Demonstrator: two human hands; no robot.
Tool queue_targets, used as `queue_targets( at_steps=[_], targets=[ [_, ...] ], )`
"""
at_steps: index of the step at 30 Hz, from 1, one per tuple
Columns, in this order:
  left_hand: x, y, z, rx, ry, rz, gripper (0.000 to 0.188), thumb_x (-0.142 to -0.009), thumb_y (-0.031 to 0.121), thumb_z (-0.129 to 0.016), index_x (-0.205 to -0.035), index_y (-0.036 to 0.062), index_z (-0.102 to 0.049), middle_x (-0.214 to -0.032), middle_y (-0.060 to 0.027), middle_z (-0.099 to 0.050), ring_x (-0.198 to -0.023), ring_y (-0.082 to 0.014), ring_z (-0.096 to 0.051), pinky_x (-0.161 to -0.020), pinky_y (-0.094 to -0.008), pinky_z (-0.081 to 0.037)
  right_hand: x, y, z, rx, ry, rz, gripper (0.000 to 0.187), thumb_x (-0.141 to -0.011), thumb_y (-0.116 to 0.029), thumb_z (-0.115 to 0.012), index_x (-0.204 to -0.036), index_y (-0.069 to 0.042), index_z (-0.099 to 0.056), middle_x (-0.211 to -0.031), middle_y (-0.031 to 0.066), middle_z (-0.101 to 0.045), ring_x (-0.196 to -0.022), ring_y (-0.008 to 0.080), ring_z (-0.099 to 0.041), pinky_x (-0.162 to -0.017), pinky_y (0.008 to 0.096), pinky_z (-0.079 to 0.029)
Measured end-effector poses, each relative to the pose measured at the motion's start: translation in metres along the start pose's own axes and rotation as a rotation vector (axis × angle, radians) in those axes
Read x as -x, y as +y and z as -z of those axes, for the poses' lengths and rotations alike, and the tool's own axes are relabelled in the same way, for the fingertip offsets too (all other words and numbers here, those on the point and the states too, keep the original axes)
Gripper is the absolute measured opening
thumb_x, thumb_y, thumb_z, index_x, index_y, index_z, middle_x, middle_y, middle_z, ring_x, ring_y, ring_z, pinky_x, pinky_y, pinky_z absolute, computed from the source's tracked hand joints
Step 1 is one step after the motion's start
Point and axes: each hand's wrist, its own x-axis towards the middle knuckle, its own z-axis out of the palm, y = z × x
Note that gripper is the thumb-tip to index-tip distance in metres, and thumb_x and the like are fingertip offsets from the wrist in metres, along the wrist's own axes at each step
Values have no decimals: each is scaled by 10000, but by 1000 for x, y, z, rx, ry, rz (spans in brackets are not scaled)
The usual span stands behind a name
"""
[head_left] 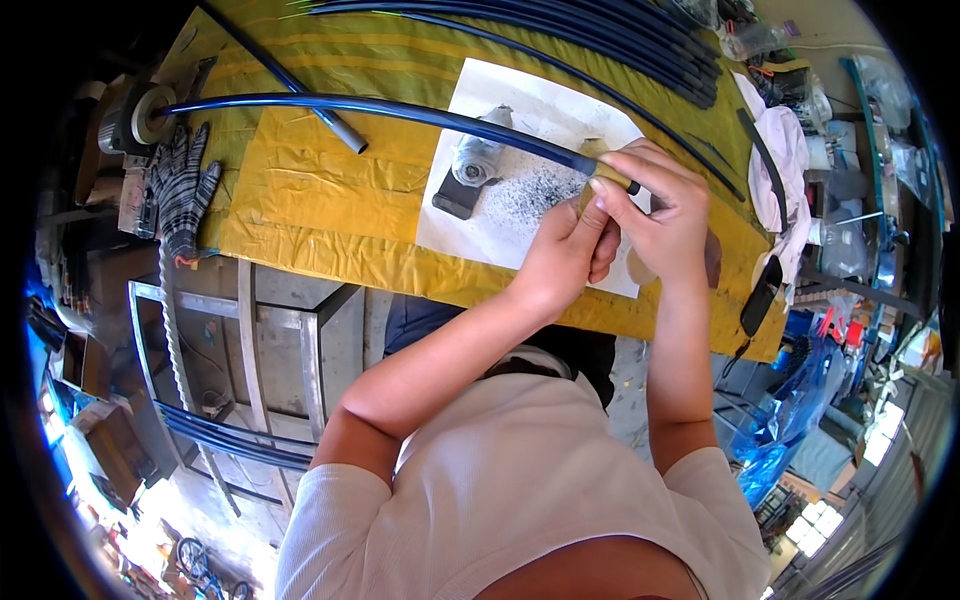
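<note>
Person at a counter, near to far. The left hand (568, 252), the nearer of the two to the body, lies just below a long blue rod (400, 108), its fingers curled and its thumb raised against a tan strip (616, 177); what its fingers enclose is hidden. The right hand (668, 205), set slightly beyond and to the right, grasps the same strip, pinching it about the rod close to the free end, where a short dark tip (633, 188) projects. The governing relation appears to be the rod's long axis: it runs crosswise before the body, from the hands leftward and somewhat away, with the right hand nearer the tip and the left hand under the adjoining length. Any shift of the strip would presumably have to follow that line. Below the rod, a white sheet (452, 230) bears dark powder (540, 196), a black block (456, 199) and a pale grey lump (477, 160); the yellow-covered counter (300, 215) extends around it. At the far left, the rod's other end meets a round hub (150, 116), with a striped glove (180, 190) hanging just below. Farthest off, a bundle of dark rods (600, 40) lies along the counter's distant side
</note>
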Motion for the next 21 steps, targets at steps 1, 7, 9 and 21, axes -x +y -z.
queue_targets(
  at_steps=[1,7,9,21],
  targets=[
    [0,-1,-1,7,-1,1,371,-974,361,-377,-736,79,-416,-584,13,-379,-494,-78,-320,-442,-228,-281,1,0,2,0,-3,-6,200,-638,32,-698,-826,73,-642,-729,124,-624,-644,201,-585,-595,260,-463],
    [-1,-6,-9,-31,-35,16,385,-970,372,-380,-701,98,-400,-573,26,-361,-485,-83,-309,-450,-236,-263,10,5,14,26,3,6,210,-646,31,-694,-847,66,-646,-747,123,-625,-664,196,-589,-615,262,-465],
    [-2,-8,-12,-8,-24,40,391,-971,369,-380,-686,102,-393,-569,31,-350,-481,-82,-300,-446,-238,-253,12,9,18,40,-15,-14,222,-651,22,-699,-864,62,-648,-769,122,-630,-679,195,-593,-631,263,-467],
    [0,-14,-17,-174,-10,71,352,-974,342,-384,-931,20,-521,-598,16,-394,-492,-86,-351,-462,-245,-331,24,12,35,-18,4,-221,322,-714,-23,-699,-1029,13,-644,-1026,107,-641,-984,201,-560,-853,294,-428]
  ],
)
